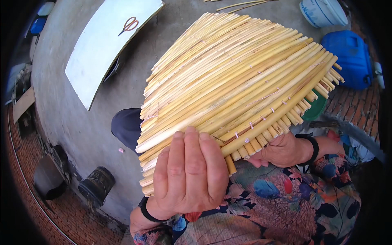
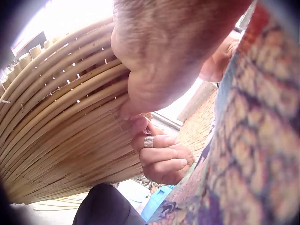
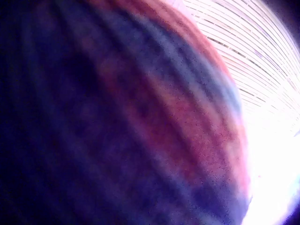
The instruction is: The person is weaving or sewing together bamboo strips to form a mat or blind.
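A mat of straw-yellow plant stalks point(image 1: 228, 81), stitched with pinkish thread, is held tilted over the lap. Along its near edge, a second layer of stalk ends shows beneath. My left hand point(image 1: 190, 171) grips the near-left edge, fingers flat over the top and thumb on the underside. By its fingertips a thin dark sliver point(image 1: 217, 139) sticks out of the stalks. Under the near-right edge is my right hand point(image 1: 281, 149). In the left wrist view this hand, wearing a ring point(image 2: 149, 141), has curled fingers pinching a whitish thread point(image 2: 148, 131) against the underside. Patterned cloth fills most of the right wrist view.
Scissors point(image 1: 129, 25) lie on a white board point(image 1: 98, 49) at the left. A blue jug point(image 1: 347, 57) and a white bucket point(image 1: 322, 13) stand at the far right. A black bucket point(image 1: 97, 185) is at lower left. A knee point(image 1: 125, 126) sits beside the mat.
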Tool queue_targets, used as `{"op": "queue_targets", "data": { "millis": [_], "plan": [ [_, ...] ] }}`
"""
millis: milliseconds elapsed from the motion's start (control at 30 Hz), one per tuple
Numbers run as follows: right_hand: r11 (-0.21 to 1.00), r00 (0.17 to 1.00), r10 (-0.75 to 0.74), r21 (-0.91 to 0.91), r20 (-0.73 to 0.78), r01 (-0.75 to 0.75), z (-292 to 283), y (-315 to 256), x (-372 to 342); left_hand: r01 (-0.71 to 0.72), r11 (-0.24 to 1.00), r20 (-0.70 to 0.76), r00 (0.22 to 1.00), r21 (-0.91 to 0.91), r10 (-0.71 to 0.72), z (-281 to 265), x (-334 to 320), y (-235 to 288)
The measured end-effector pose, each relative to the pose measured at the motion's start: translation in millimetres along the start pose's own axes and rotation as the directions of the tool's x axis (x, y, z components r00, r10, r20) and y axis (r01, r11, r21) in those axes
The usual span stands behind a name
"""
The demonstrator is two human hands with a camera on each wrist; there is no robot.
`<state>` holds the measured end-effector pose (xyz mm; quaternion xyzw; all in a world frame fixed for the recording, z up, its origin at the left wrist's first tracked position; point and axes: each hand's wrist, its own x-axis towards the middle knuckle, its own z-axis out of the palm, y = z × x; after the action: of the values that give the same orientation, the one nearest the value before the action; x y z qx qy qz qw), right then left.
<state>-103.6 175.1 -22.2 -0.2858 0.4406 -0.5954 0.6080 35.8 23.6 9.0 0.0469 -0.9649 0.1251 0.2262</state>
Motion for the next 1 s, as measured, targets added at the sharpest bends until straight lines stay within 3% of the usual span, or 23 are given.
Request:
{"op": "queue_targets", "data": {
  "millis": [167,467,500,700,767,1000],
  "plan": [
    [0.945,0.963,0.27,0.188,0.023,-0.269,-2,-4,-2,-0.009,0.999,0.027,1.0,-0.031,0.01,0,1,1],
    [0.943,0.988,0.151,0.296,0.014,-0.148,1,0,-4,-0.025,0.999,-0.005,1.0,-0.03,0.025,3,4,0],
    [0.944,0.988,0.151,0.295,0.013,-0.148,14,-22,22,-0.022,0.999,-0.007,1.0,-0.027,0.022,3,4,1],
    [0.93,0.977,0.212,0.31,-0.013,-0.198,16,-27,15,-0.054,0.998,-0.015,0.998,-0.025,0.053,4,3,0],
    [0.907,0.942,0.323,0.313,-0.088,-0.282,12,-17,-1,-0.052,0.998,-0.032,0.998,-0.025,0.051,6,5,0],
    [0.899,0.906,0.368,0.33,-0.208,-0.29,20,-21,4,-0.016,0.997,-0.082,0.997,-0.071,0.011,10,10,-2]
  ]
}}
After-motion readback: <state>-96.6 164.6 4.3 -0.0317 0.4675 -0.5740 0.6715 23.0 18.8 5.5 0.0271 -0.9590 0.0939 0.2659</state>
